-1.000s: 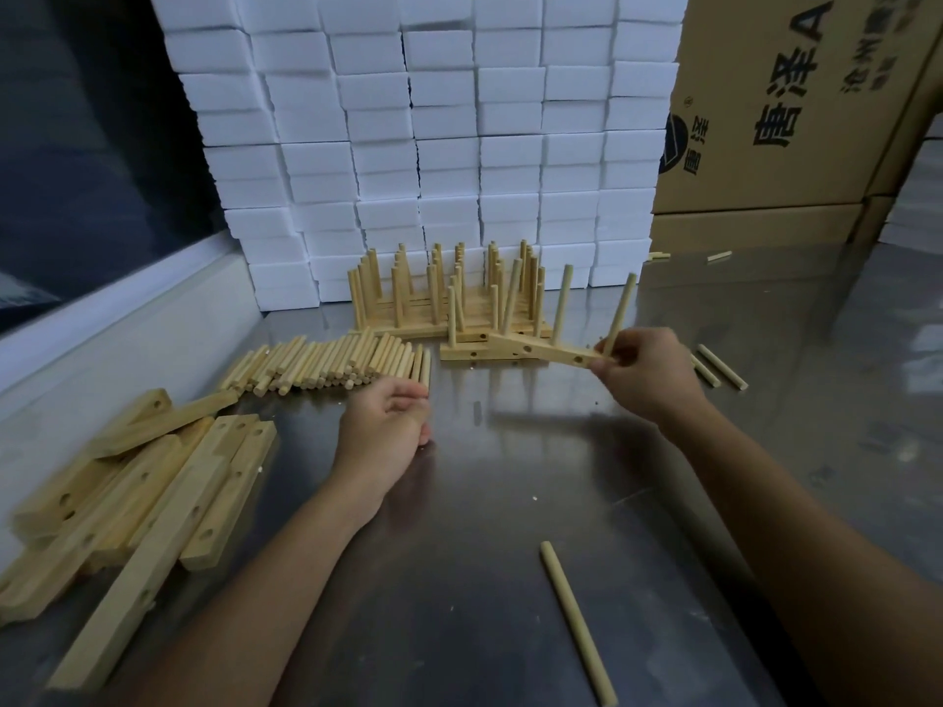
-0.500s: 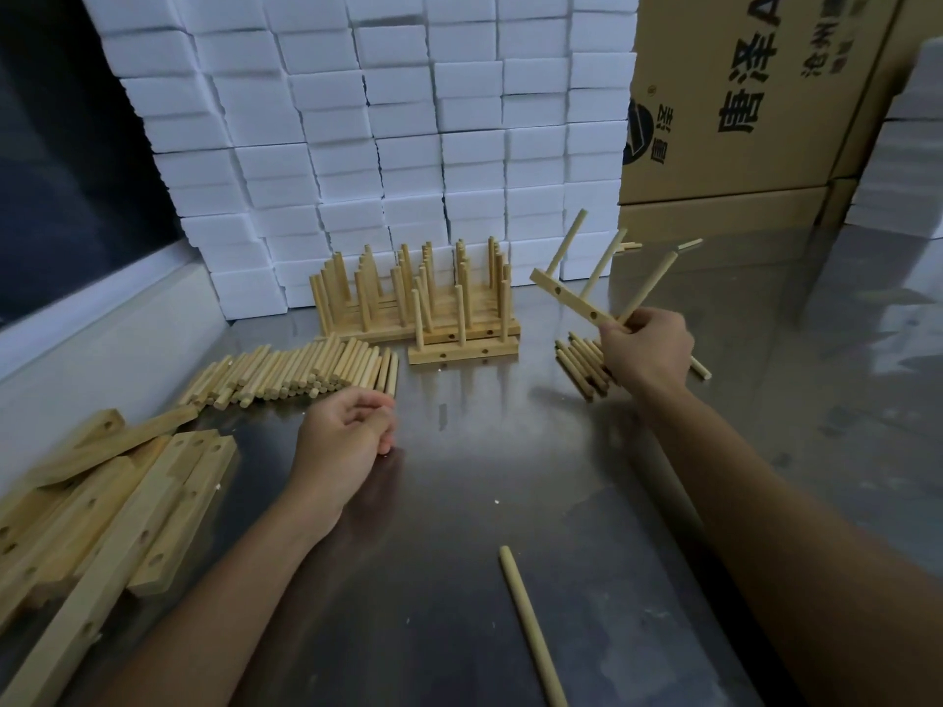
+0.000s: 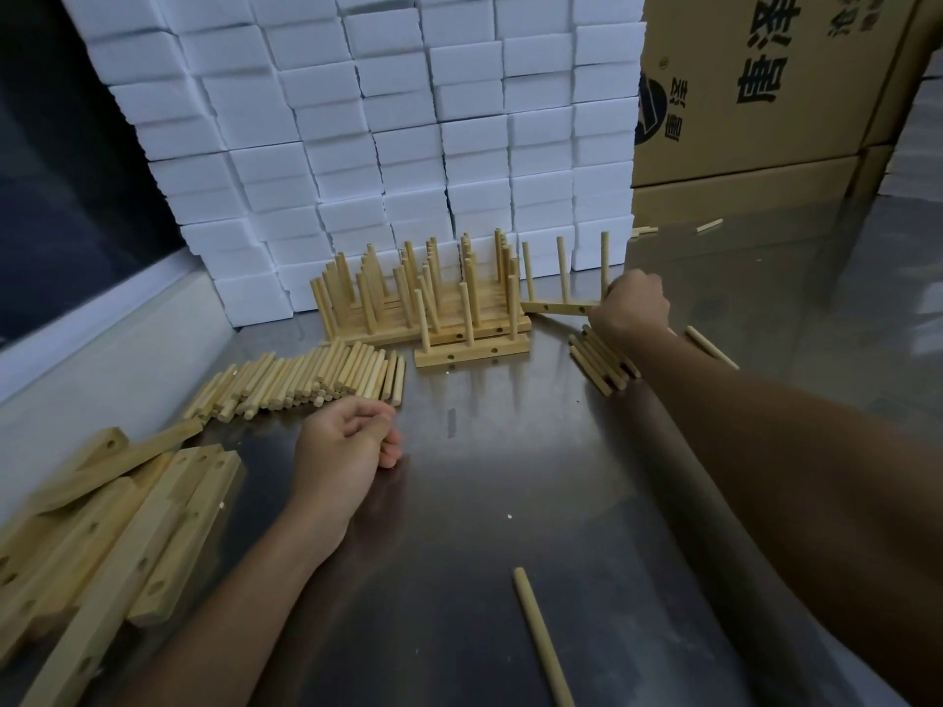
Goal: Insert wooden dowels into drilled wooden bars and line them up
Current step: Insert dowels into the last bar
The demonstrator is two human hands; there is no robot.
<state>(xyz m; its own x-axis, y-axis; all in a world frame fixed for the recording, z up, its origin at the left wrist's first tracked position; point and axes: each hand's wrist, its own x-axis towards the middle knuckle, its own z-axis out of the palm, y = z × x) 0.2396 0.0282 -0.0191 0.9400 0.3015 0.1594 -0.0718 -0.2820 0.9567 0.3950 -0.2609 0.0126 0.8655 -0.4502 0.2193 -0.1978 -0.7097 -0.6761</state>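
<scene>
The bar (image 3: pixel 559 307) with three dowels standing in it sits at the far right end of the row of finished bars (image 3: pixel 433 308), its left end just beside them and its right end gripped in the right hand (image 3: pixel 631 306), whose fingers are curled round that end. Holding it by one end with the dowels upright looks meant to let the person slide it square against the row. It seems to lie a little askew, so lining up is probably not finished.

Just near the right hand lies a small bunch of dowels (image 3: pixel 599 362), within easy reach for filling. The main dowel pile (image 3: pixel 306 377) lies left of centre, beside the left hand (image 3: pixel 347 454), which rests on the table (image 3: pixel 510 477) with fingers curled; whether it holds a dowel I cannot tell.

Empty bars (image 3: pixel 102 533) are heaped at the near left, and a stray dowel (image 3: pixel 541 635) lies near centre. White blocks (image 3: pixel 357 119) and a carton (image 3: pixel 765 84) wall the far side.
</scene>
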